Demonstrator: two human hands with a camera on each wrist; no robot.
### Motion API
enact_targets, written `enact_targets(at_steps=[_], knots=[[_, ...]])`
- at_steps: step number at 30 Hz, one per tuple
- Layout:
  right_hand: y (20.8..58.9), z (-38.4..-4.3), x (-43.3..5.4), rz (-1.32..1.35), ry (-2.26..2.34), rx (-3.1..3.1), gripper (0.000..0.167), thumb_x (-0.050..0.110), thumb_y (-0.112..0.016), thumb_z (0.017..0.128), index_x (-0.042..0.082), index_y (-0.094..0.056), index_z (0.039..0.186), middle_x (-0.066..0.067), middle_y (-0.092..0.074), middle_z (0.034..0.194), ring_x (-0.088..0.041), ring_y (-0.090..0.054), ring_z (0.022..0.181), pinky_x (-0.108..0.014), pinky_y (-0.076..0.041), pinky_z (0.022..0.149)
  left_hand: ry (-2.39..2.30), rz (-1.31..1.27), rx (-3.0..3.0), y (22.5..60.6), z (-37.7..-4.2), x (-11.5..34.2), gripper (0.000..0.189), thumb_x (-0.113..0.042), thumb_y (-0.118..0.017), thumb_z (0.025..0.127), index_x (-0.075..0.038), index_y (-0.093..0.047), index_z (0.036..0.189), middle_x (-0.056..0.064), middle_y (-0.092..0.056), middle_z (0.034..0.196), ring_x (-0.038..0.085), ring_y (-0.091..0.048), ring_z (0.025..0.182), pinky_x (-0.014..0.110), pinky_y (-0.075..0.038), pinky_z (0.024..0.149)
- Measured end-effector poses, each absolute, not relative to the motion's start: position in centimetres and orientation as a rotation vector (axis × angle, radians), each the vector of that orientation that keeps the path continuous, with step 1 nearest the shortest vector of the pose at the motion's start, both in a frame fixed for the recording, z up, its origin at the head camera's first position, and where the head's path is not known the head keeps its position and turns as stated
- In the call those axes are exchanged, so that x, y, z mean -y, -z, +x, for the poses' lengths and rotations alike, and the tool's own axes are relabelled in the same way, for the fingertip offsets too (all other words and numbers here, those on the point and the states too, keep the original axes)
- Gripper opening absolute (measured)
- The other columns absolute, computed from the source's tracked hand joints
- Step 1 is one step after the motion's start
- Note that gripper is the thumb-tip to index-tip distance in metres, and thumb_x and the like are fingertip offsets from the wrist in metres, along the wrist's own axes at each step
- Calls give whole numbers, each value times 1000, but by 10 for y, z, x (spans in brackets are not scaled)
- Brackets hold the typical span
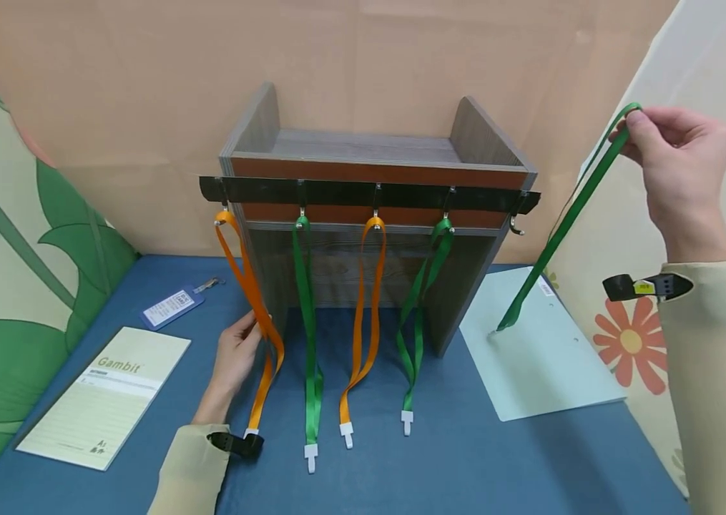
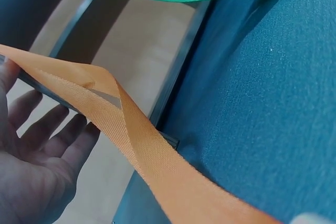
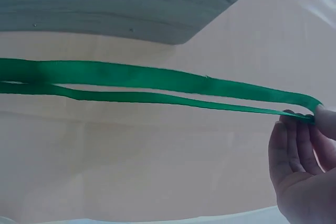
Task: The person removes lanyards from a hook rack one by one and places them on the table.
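Observation:
My right hand (image 1: 687, 161) pinches the top of a green lanyard (image 1: 565, 222) between thumb and fingers, and the lanyard hangs slanting down over a pale sheet. My left hand (image 1: 237, 354) is at the left side of a grey wooden shelf (image 1: 465, 282), behind a hanging orange lanyard (image 1: 249, 279). In the left wrist view its fingers (image 2: 65, 129) are spread and loosely bent near the shelf panel's edge; the lanyard passes in front of them. On the black hook strip (image 1: 343, 192) also hang a green lanyard (image 1: 305, 286), an orange lanyard (image 1: 357, 336) and another green lanyard (image 1: 415, 315).
A metal hook (image 1: 516, 227) sticks out at the strip's right end. The pale sheet (image 1: 543, 357) lies on the blue tabletop (image 1: 465, 458) at right. At left lie a Gambit notepad (image 1: 105, 397) and a blue badge holder (image 1: 172, 307) with a metal clip.

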State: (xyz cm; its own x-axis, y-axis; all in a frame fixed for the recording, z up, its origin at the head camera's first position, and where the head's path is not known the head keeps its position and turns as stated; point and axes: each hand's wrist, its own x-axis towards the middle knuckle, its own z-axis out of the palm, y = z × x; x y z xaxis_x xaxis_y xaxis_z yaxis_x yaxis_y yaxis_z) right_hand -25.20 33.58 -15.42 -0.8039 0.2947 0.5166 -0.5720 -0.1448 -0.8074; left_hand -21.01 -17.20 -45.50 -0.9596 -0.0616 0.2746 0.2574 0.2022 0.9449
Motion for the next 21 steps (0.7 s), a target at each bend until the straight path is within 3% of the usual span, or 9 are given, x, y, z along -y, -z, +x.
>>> enact_targets(at_steps=[6,14,21], knots=[[156,-256,-343,265,-2015,1480,30,-5,-77,75,-18,-65,99,-21,-67,83,-28,-65,73,-30,-53,76,1788,-166,2278,436,-201,165,35,-18,-52,100,3,-60,126,23,-64,108,7,-55,84,16,-45,77],[185,-259,-347,257,-2019,1545,29,-6,-77,75,-17,-66,100,-20,-68,82,-27,-65,71,-30,-53,75,1742,-114,2315,435,-197,170,36,-20,-51,101,1,-58,130,20,-64,111,9,-55,87,16,-45,78],[205,-267,-355,168,-1889,1745,21,1,-76,79,-9,-72,96,-11,-70,81,-19,-65,72,-20,-52,64,1689,-100,2347,433,-196,173,37,-22,-51,101,-1,-58,131,18,-64,113,10,-56,90,15,-44,79]])
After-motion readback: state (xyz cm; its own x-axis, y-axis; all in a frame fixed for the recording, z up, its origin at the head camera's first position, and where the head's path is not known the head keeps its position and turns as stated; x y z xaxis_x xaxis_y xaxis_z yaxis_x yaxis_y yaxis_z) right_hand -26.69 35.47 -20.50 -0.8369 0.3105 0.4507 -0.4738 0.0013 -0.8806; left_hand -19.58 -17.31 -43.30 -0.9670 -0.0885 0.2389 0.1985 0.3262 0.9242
